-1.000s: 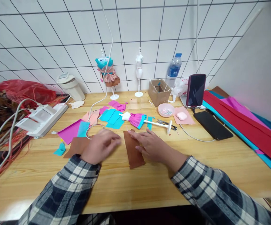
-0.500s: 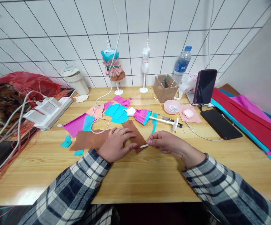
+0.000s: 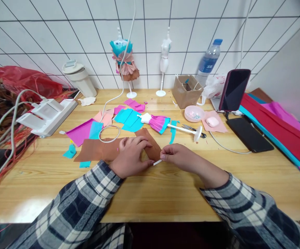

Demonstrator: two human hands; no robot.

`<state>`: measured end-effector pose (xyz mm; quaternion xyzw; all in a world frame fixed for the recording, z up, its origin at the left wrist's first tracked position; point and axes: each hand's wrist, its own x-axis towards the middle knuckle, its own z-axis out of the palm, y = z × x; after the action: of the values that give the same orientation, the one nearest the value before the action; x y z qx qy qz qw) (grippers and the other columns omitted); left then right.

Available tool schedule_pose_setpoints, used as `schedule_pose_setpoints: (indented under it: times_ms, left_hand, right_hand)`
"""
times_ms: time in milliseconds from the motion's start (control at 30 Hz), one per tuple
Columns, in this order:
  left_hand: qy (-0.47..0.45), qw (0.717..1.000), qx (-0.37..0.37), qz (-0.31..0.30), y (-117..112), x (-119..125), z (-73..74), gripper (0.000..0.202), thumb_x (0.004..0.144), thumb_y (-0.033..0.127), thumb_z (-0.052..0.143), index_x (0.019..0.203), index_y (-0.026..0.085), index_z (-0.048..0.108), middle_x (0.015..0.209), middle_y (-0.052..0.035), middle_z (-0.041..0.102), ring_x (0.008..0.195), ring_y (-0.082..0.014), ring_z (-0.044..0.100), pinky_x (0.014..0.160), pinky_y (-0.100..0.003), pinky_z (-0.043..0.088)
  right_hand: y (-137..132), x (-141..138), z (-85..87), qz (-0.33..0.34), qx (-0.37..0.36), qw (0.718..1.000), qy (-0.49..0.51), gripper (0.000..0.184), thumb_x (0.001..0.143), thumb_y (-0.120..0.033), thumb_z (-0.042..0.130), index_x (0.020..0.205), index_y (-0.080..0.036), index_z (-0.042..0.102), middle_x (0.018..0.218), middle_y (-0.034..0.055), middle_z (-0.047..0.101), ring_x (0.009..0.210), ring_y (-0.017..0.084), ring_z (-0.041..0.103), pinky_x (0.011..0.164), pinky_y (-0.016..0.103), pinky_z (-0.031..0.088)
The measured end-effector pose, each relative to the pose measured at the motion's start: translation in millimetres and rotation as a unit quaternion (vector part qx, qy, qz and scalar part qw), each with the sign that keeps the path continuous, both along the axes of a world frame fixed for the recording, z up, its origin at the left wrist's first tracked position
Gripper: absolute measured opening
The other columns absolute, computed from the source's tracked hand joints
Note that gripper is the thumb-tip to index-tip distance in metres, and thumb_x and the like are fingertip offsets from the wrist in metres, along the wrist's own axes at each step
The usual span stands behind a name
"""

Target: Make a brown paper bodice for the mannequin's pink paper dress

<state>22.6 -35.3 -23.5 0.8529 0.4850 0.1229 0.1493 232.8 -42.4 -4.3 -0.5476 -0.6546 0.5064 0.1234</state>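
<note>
My left hand (image 3: 133, 157) lies with its fingers stretched over the brown crepe paper. One brown sheet (image 3: 94, 149) sticks out to its left, and a narrower brown piece (image 3: 150, 143) runs from beyond its fingertips towards my right hand. Between thumb and fingers, my right hand (image 3: 178, 157) pinches a thin white strip (image 3: 157, 162) along the near end of that narrower piece. The tip of my left thumb is close to the strip's free end. Just beyond my hands, a small white dress form (image 3: 146, 118) lies on its side, wearing a pink and blue pleated paper skirt (image 3: 159, 123).
Blue paper pieces (image 3: 129, 120) and a coiled white cable (image 3: 110, 140) lie beyond my left hand. Scissors (image 3: 203, 135) lie beside the form's stand. At the back are a dressed form (image 3: 128, 69), a bare form (image 3: 165, 64), a cardboard box (image 3: 186, 97) and a phone (image 3: 234, 91).
My right hand has moved slightly left with the white strip, which now sits at the near edge of the narrower brown piece. My left hand stays on the paper. The camera view has shifted slightly.
</note>
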Motion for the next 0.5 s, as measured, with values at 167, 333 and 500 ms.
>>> schedule_pose_setpoints:
  times_ms: [167, 333, 500]
  left_hand:
    - [-0.006, 1.000, -0.008, 0.004, -1.3, 0.8, -0.3, 0.047, 0.073, 0.052, 0.070, 0.113, 0.030, 0.057, 0.128, -0.0032, 0.057, 0.119, -0.0299, 0.046, 0.102, -0.051, 0.024]
    - [-0.010, 1.000, -0.006, 0.005, -1.0, 0.4, -0.8, 0.050, 0.073, 0.053, 0.070, 0.115, 0.030, 0.056, 0.128, -0.0030, 0.058, 0.120, -0.0291, 0.047, 0.102, -0.049, 0.025]
    - [-0.014, 1.000, -0.005, 0.005, -1.1, 0.0, -2.4, 0.049, 0.073, 0.050, 0.070, 0.115, 0.031, 0.057, 0.127, -0.0028, 0.058, 0.120, -0.0288, 0.047, 0.103, -0.050, 0.024]
  right_hand:
    - [2.1, -4.2, -5.2, 0.020, 0.052, 0.994, -0.090, 0.017, 0.082, -0.027, 0.057, 0.074, -0.017, 0.068, 0.067, -0.0006, 0.061, 0.064, 0.014, 0.051, 0.056, 0.024, 0.032]
    - [3.5, -5.9, -7.3, 0.031, 0.073, 0.987, -0.138, 0.017, 0.083, -0.028, 0.056, 0.077, -0.019, 0.070, 0.073, 0.0019, 0.067, 0.069, 0.016, 0.055, 0.057, 0.026, 0.032]
    - [3.1, -7.2, -7.0, 0.028, 0.085, 0.984, -0.151, 0.017, 0.084, -0.027, 0.057, 0.078, -0.019, 0.070, 0.077, 0.0028, 0.069, 0.071, 0.016, 0.057, 0.058, 0.026, 0.033]
